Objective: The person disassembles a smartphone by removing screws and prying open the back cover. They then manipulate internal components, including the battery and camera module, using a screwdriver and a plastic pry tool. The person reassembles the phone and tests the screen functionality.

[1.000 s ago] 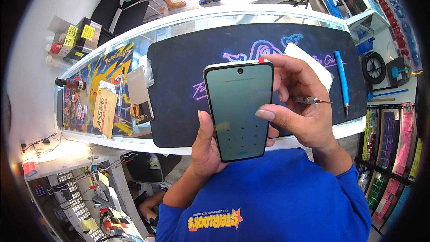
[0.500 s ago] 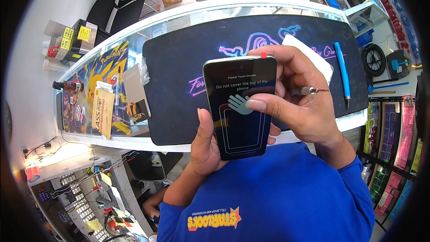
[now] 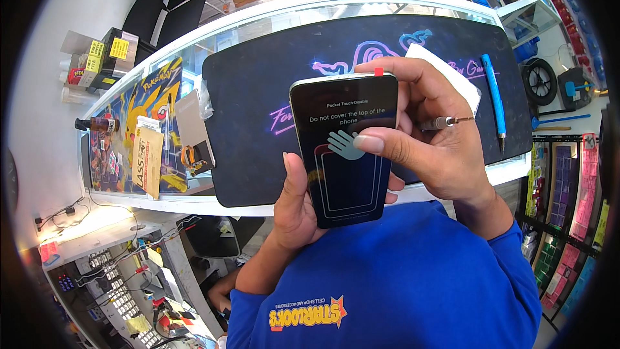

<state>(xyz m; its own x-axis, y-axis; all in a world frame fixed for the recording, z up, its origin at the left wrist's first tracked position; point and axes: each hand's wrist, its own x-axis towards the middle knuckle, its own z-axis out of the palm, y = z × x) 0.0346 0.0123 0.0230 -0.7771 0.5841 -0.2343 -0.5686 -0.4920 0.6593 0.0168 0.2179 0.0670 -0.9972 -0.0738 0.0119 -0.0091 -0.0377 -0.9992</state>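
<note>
A black smartphone [image 3: 352,184] is held upright in front of my chest, its lit screen showing a hand symbol and an outlined phone shape. My left hand [image 3: 296,210] grips its lower left side, thumb along the edge and fingertips showing at the right edge. My right hand [image 3: 445,155] pinches the upper right part, thumb on the glass and index finger along the top. A small red tab [image 3: 378,72] sticks out at the top edge. A thin screwdriver [image 3: 442,123] is tucked in the right hand's fingers, its tip pointing right.
Beneath lies a black printed mat [image 3: 242,123] on a glass counter. A white sheet [image 3: 445,74] and a blue pen-shaped tool [image 3: 493,97] are to the right. Left are a brown bottle [image 3: 103,124], a tan envelope [image 3: 148,161] and a colourful mat [image 3: 126,145]. People sit beyond the counter.
The view has shifted slightly, and the phone appears a little higher and further left in the picture. Both hands keep the same hold.
</note>
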